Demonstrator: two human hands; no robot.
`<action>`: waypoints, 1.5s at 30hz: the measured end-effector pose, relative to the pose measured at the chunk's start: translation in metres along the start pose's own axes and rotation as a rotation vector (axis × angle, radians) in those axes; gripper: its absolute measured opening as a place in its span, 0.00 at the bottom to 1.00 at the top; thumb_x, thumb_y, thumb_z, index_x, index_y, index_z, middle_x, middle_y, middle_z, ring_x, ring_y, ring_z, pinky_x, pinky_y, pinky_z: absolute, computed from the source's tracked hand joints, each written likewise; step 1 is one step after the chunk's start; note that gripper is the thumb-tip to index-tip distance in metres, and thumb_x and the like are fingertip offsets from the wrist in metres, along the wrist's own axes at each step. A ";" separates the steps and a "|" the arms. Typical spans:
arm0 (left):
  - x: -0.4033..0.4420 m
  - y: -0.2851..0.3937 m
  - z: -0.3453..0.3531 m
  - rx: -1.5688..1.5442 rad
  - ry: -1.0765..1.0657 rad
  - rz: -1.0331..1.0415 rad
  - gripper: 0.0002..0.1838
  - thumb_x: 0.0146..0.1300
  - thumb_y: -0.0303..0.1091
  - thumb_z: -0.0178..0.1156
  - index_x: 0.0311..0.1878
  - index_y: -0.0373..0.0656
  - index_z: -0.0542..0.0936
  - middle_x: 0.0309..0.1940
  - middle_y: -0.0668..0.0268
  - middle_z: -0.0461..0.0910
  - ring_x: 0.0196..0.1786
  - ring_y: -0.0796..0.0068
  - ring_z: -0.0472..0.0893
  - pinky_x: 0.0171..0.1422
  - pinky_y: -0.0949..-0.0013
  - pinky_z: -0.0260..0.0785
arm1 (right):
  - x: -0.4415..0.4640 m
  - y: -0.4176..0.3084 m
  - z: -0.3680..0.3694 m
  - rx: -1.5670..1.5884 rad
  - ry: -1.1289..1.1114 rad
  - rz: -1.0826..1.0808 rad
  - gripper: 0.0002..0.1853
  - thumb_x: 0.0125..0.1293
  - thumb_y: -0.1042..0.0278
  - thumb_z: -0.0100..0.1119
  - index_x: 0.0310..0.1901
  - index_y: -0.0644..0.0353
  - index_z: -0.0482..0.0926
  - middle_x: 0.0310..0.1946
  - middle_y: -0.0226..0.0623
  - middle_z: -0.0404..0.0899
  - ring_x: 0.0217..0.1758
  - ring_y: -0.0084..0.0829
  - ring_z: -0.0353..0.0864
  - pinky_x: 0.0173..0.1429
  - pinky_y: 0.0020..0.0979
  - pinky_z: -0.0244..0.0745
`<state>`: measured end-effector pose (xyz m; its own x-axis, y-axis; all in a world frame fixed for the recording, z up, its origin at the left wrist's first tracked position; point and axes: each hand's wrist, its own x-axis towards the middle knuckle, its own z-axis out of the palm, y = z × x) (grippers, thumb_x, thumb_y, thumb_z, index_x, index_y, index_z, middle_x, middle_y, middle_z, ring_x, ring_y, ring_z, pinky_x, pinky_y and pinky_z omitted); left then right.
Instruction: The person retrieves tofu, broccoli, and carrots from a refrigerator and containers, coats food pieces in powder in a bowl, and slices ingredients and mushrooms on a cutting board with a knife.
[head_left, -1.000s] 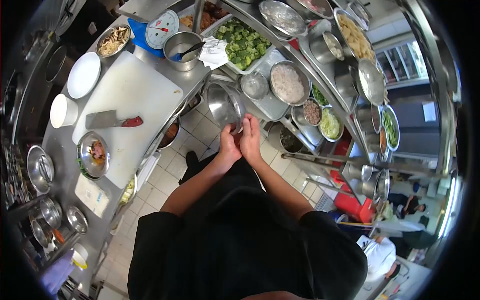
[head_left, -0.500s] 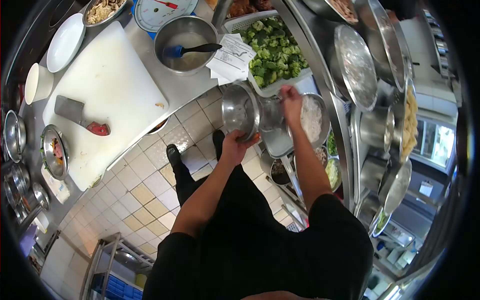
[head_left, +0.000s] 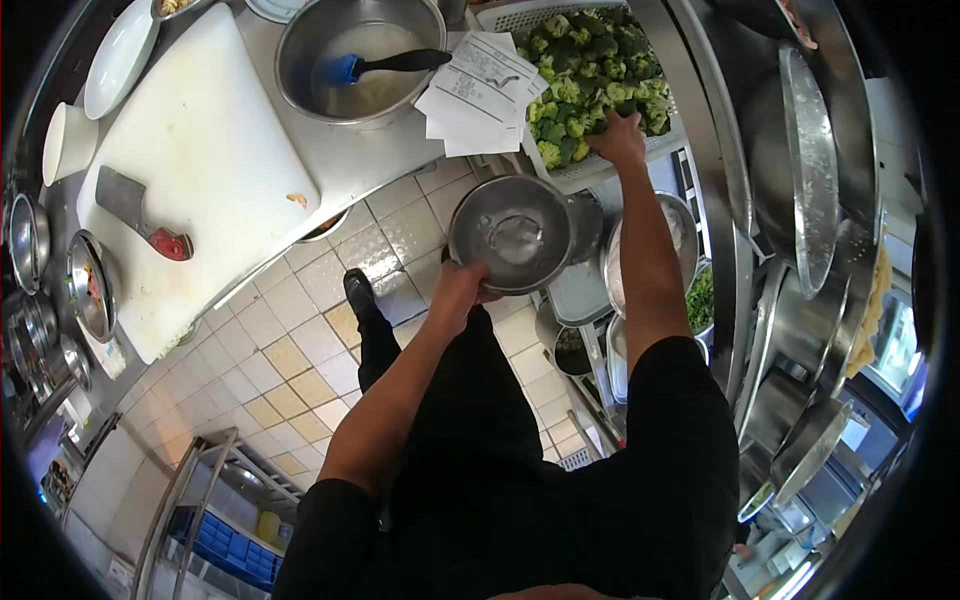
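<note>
My left hand [head_left: 462, 295] grips the near-left rim of a steel bowl [head_left: 510, 235], which is tilted and appears to hold nothing but a shiny reflection at the bottom. Cut broccoli florets [head_left: 590, 60] fill a white perforated basket [head_left: 575, 178] at the back. My right hand [head_left: 622, 140] is down at the basket's near side, its fingers curled in on the florets and their tips partly hidden. Below my right forearm, a steel bowl with pale contents [head_left: 676, 215] is partly covered by the arm.
A white cutting board [head_left: 210, 120] with a cleaver [head_left: 140, 215] lies at left. Paper slips [head_left: 480, 95] rest beside a pot [head_left: 290, 75] with a blue-headed brush [head_left: 345, 68]. Steel shelving with pans [head_left: 810, 170] rises at right. Chopped greens [head_left: 700, 300] sit below my right arm.
My right hand has moved from above the bowl with pale contents up to the broccoli. My left hand still holds the steel bowl, now turned so more of its inside shows. The view has shifted.
</note>
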<state>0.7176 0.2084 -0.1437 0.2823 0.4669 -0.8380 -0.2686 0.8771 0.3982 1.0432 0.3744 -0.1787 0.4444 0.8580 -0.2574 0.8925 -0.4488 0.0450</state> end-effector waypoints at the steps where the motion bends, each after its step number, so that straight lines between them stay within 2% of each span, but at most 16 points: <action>1: 0.002 0.003 0.003 0.044 -0.006 0.011 0.15 0.56 0.27 0.55 0.40 0.20 0.73 0.30 0.52 0.80 0.27 0.64 0.84 0.33 0.66 0.82 | 0.003 0.005 0.001 -0.018 -0.018 -0.034 0.34 0.49 0.56 0.72 0.60 0.50 0.73 0.68 0.57 0.53 0.58 0.55 0.74 0.60 0.46 0.74; 5: 0.005 0.028 0.026 0.204 -0.034 0.048 0.15 0.55 0.30 0.58 0.33 0.21 0.74 0.26 0.53 0.79 0.25 0.64 0.83 0.32 0.67 0.81 | 0.005 0.009 0.006 -0.044 0.075 -0.143 0.27 0.48 0.62 0.70 0.53 0.53 0.78 0.62 0.58 0.64 0.54 0.52 0.76 0.57 0.47 0.75; 8: 0.015 0.038 0.040 0.324 0.003 0.083 0.16 0.55 0.32 0.59 0.32 0.23 0.74 0.26 0.54 0.78 0.26 0.64 0.83 0.31 0.67 0.80 | 0.025 0.031 0.010 0.083 0.171 -0.182 0.21 0.46 0.62 0.71 0.45 0.56 0.82 0.47 0.52 0.78 0.51 0.47 0.78 0.54 0.45 0.76; 11: 0.025 0.051 0.056 0.436 -0.011 0.118 0.18 0.55 0.36 0.60 0.32 0.24 0.74 0.26 0.55 0.78 0.27 0.65 0.83 0.31 0.66 0.79 | 0.028 0.046 -0.017 0.364 0.054 -0.040 0.11 0.50 0.67 0.66 0.38 0.57 0.85 0.34 0.43 0.82 0.44 0.42 0.81 0.50 0.39 0.76; 14: 0.024 0.066 0.077 0.531 -0.022 0.207 0.15 0.56 0.36 0.58 0.29 0.29 0.77 0.23 0.54 0.79 0.26 0.61 0.83 0.32 0.63 0.78 | 0.009 0.072 -0.031 1.094 0.174 -0.069 0.07 0.54 0.74 0.61 0.36 0.60 0.83 0.39 0.35 0.80 0.42 0.30 0.79 0.48 0.30 0.75; 17: 0.045 0.064 0.089 0.913 -0.131 0.497 0.10 0.55 0.34 0.58 0.28 0.36 0.81 0.22 0.52 0.80 0.27 0.56 0.83 0.35 0.59 0.77 | -0.046 0.057 -0.061 1.362 0.158 -0.103 0.08 0.53 0.81 0.59 0.35 0.60 0.81 0.42 0.28 0.77 0.43 0.25 0.76 0.49 0.26 0.73; 22: 0.068 0.057 0.097 1.155 -0.082 0.778 0.08 0.50 0.34 0.59 0.28 0.41 0.83 0.24 0.49 0.80 0.32 0.52 0.82 0.39 0.53 0.76 | -0.099 -0.015 -0.092 0.853 -0.195 -0.531 0.09 0.55 0.79 0.66 0.39 0.63 0.82 0.49 0.33 0.78 0.54 0.28 0.76 0.56 0.29 0.71; 23: 0.067 0.058 0.095 1.280 -0.034 0.892 0.08 0.49 0.34 0.60 0.28 0.41 0.83 0.25 0.49 0.80 0.33 0.52 0.82 0.40 0.53 0.76 | -0.076 -0.008 -0.086 0.889 -0.163 -0.509 0.11 0.58 0.72 0.67 0.43 0.62 0.83 0.47 0.34 0.81 0.53 0.27 0.78 0.52 0.29 0.75; 24: 0.065 0.058 0.091 1.405 0.018 1.004 0.08 0.47 0.34 0.60 0.29 0.42 0.83 0.25 0.49 0.80 0.34 0.51 0.82 0.40 0.53 0.76 | -0.044 -0.003 -0.086 1.073 -0.266 -0.233 0.12 0.61 0.67 0.65 0.45 0.62 0.82 0.43 0.35 0.82 0.47 0.25 0.81 0.45 0.28 0.78; 26: 0.060 0.059 0.085 1.054 0.003 0.671 0.08 0.48 0.34 0.59 0.29 0.41 0.83 0.27 0.48 0.80 0.35 0.49 0.82 0.42 0.52 0.75 | 0.019 -0.018 -0.081 0.615 0.172 -0.129 0.16 0.63 0.63 0.61 0.48 0.63 0.81 0.42 0.39 0.84 0.43 0.25 0.83 0.43 0.28 0.79; 27: 0.060 0.058 0.082 0.952 -0.003 0.564 0.09 0.49 0.34 0.59 0.29 0.40 0.82 0.27 0.46 0.80 0.35 0.47 0.81 0.43 0.51 0.74 | 0.068 -0.002 -0.039 0.635 0.446 -0.415 0.25 0.59 0.55 0.64 0.57 0.57 0.76 0.51 0.42 0.79 0.51 0.33 0.81 0.51 0.38 0.77; 30: 0.061 0.053 0.070 0.785 0.009 0.355 0.11 0.51 0.36 0.57 0.29 0.37 0.81 0.29 0.42 0.79 0.37 0.42 0.80 0.46 0.50 0.73 | 0.074 -0.042 -0.023 -0.076 0.494 -0.294 0.36 0.54 0.46 0.66 0.64 0.49 0.69 0.61 0.45 0.68 0.60 0.44 0.73 0.58 0.51 0.70; 33: 0.066 0.036 0.058 0.605 0.126 0.343 0.16 0.53 0.39 0.54 0.27 0.32 0.79 0.33 0.37 0.78 0.41 0.40 0.80 0.49 0.52 0.72 | 0.073 -0.047 -0.002 -0.200 0.502 -0.209 0.40 0.51 0.45 0.67 0.67 0.45 0.66 0.64 0.43 0.61 0.62 0.51 0.67 0.57 0.61 0.65; 36: 0.045 0.043 0.048 0.719 0.078 0.304 0.17 0.52 0.38 0.55 0.25 0.29 0.78 0.30 0.39 0.80 0.37 0.48 0.82 0.46 0.56 0.74 | 0.066 -0.036 -0.003 -0.231 0.537 -0.244 0.37 0.52 0.46 0.67 0.65 0.43 0.68 0.62 0.46 0.63 0.59 0.49 0.70 0.52 0.57 0.70; 39: 0.030 0.058 0.046 0.525 0.084 0.215 0.15 0.51 0.33 0.58 0.24 0.24 0.78 0.21 0.53 0.80 0.22 0.66 0.81 0.29 0.65 0.73 | 0.077 -0.035 0.008 -0.084 0.687 -0.349 0.34 0.52 0.48 0.66 0.62 0.45 0.70 0.59 0.47 0.64 0.55 0.51 0.72 0.46 0.53 0.75; 45: 0.043 0.044 0.038 0.518 0.098 0.249 0.18 0.52 0.38 0.56 0.18 0.29 0.77 0.17 0.50 0.79 0.23 0.60 0.82 0.35 0.62 0.75 | 0.091 -0.020 -0.003 0.182 0.508 -0.293 0.30 0.53 0.51 0.65 0.58 0.51 0.73 0.57 0.48 0.70 0.52 0.53 0.76 0.50 0.50 0.75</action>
<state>0.7531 0.2712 -0.1480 0.1751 0.6752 -0.7166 0.1763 0.6946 0.6975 1.0662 0.4621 -0.2004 0.2039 0.9437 0.2604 0.9755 -0.1735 -0.1350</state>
